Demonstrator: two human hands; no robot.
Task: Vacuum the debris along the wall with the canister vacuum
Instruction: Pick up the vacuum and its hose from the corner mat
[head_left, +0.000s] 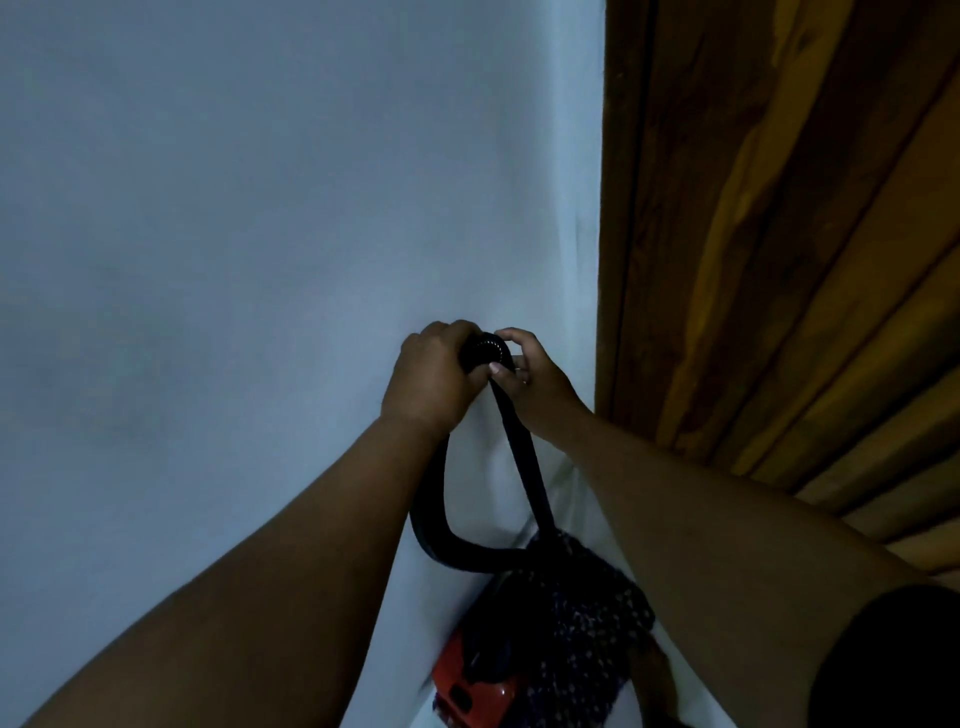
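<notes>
Both my hands are raised in front of a pale wall (234, 260). My left hand (431, 376) grips the black ribbed end of the vacuum hose (488, 351). My right hand (530, 379) pinches the same hose end from the right. The black hose (431, 530) loops down from my hands and curves right to the red canister vacuum (472, 680) at the bottom. A thin black strap or tube (524, 462) runs straight down from my hands to the canister. No debris shows in this dim view.
A dark patterned cloth (582, 634) lies over the canister. A brown wooden door or frame (779, 234) fills the right side, meeting the wall at a vertical edge. The scene is dark.
</notes>
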